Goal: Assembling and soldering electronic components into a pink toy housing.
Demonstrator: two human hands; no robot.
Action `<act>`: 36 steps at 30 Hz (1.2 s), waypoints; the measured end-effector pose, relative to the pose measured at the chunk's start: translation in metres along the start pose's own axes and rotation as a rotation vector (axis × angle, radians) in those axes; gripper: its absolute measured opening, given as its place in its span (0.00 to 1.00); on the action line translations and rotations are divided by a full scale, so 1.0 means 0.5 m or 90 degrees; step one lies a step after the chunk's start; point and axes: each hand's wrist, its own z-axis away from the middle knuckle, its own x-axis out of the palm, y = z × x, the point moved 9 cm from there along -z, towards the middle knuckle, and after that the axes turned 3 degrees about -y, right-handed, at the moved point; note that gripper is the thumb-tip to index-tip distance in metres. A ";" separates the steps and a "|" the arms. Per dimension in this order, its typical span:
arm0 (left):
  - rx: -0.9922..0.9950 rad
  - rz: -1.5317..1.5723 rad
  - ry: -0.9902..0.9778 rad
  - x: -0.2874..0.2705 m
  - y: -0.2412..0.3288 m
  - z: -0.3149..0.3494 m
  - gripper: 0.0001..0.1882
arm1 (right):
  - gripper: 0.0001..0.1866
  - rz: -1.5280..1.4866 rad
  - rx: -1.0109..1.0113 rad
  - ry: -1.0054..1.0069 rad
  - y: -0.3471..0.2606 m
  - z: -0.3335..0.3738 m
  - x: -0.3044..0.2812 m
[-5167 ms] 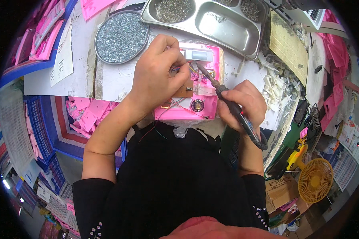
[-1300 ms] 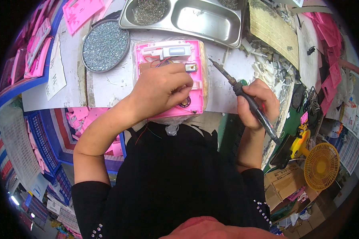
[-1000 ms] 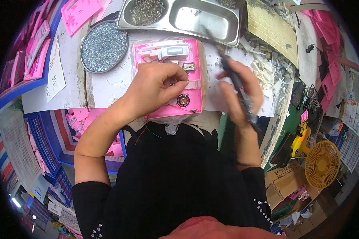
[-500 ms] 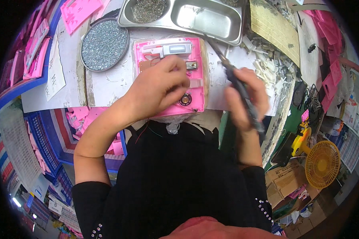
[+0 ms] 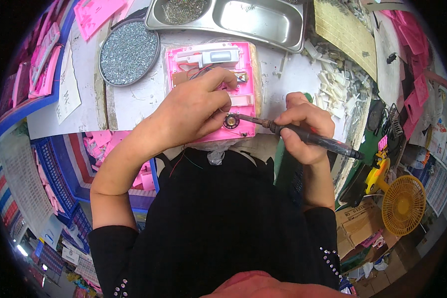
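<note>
A pink plastic casing point(image 5: 243, 88) lies on the bench in front of me, with wires, a grey part and a small round speaker point(image 5: 231, 121) inside it. Over its left side rests my left hand point(image 5: 196, 107), fingers curled and pinched beside the speaker. What they pinch, if anything, is hidden. My right hand point(image 5: 308, 129) is closed round the black handle of a soldering iron point(image 5: 315, 139). The iron's thin tip points left and reaches the speaker; whether it touches cannot be told.
Beyond the casing stands a steel tray point(image 5: 260, 25) with small metal parts, and left of it a round dish of screws point(image 5: 130, 52). White plastic pieces point(image 5: 337, 89) are heaped at the right. A blue crate point(image 5: 84, 186) with pink parts and a yellow fan point(image 5: 403, 204) flank me.
The soldering iron has swung from pointing up and away to pointing left, its tip now at the speaker. My left hand has stayed nearly in place over the casing.
</note>
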 end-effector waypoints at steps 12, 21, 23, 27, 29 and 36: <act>0.010 -0.053 -0.007 0.008 0.003 0.000 0.06 | 0.10 0.034 -0.016 -0.046 -0.002 -0.017 0.020; 0.011 -0.051 -0.010 0.007 0.007 -0.002 0.07 | 0.11 0.044 -0.026 -0.046 -0.011 -0.021 0.016; 0.016 -0.055 -0.007 0.006 0.007 -0.002 0.07 | 0.11 0.043 -0.031 -0.036 -0.011 -0.020 0.012; 0.018 -0.056 -0.006 0.007 0.009 -0.002 0.07 | 0.11 0.043 -0.026 -0.018 -0.014 -0.016 0.000; 0.013 -0.053 -0.014 0.006 0.008 -0.001 0.07 | 0.11 0.046 -0.025 -0.006 -0.014 -0.011 -0.009; 0.015 -0.035 -0.003 0.004 0.010 -0.001 0.07 | 0.11 0.037 -0.036 -0.006 -0.015 -0.006 -0.014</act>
